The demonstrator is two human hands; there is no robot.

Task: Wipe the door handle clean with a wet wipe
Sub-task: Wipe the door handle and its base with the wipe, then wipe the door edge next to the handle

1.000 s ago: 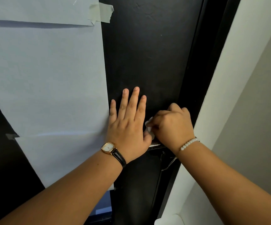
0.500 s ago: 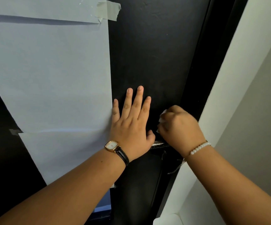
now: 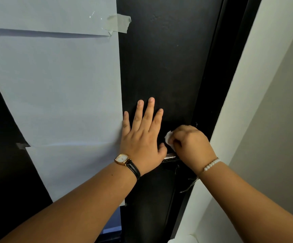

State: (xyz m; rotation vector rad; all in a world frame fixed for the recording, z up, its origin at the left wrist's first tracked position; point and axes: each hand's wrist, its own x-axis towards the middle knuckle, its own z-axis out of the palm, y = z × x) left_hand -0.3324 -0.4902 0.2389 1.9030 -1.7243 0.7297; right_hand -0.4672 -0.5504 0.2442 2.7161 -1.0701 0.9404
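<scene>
From the head view, the wiping looks under way rather than finished; the right hand (image 3: 191,142) is curled shut around a white wet wipe (image 3: 169,139), knuckles up, pressed down over the door handle (image 3: 170,157); only 1 short metal stretch of the handle shows, between the 2 hands, so I cannot tell how clean it is or how much of it has been covered. My guess is that the exposed stretch and the underside are still to do.

The left hand (image 3: 142,139) lies flat and open on the black door (image 3: 161,67), fingers spread, gripping nothing, thumb just beside the handle; it seems to brace the door.

Around them: large pale paper sheets (image 3: 54,85) taped to the door with a strip of tape (image 3: 118,23); the left hand's little finger touches the paper's edge. A watch (image 3: 123,159) sits on the left wrist, a bead bracelet (image 3: 211,164) on the right. To the right runs the dark door frame (image 3: 230,67), then a pale wall (image 3: 268,85); the frame stands close by the right hand, leaving it little room on that side.
</scene>
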